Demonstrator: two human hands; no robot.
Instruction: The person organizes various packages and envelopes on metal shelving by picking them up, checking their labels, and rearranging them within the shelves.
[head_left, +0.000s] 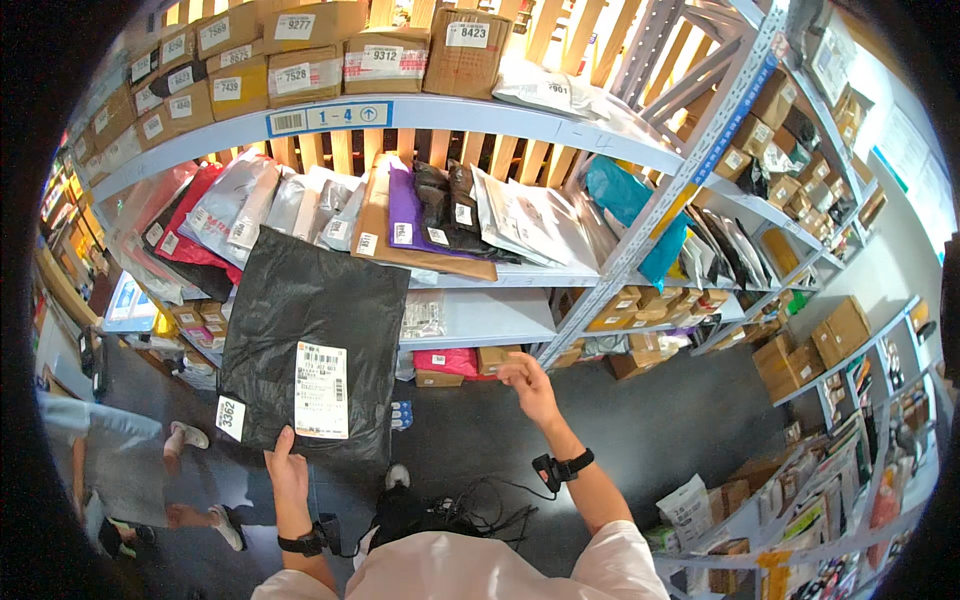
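My left hand (287, 469) grips the lower edge of a large black plastic mailer bag (262, 322), thumb on top. The bag is held up flat, with a white shipping label (322, 390) facing me and a small number sticker (230, 418) at its lower left corner. Over the floor to the right, my right hand (531, 386) is raised with nothing in it, its fingers partly curled and apart. Behind the bag runs a metal shelf (525, 279) of upright parcels, among them a brown cardboard envelope (375, 217), a purple mailer (403, 195) and white mailers (517, 217).
Cardboard boxes (304, 75) line the upper shelf. A perforated metal upright (660, 202) stands on the right, with a teal parcel (619, 191) beside it. Another person (112, 465) stands at lower left. Cables (499, 502) hang near my waist. More parcel shelves (817, 502) are at lower right.
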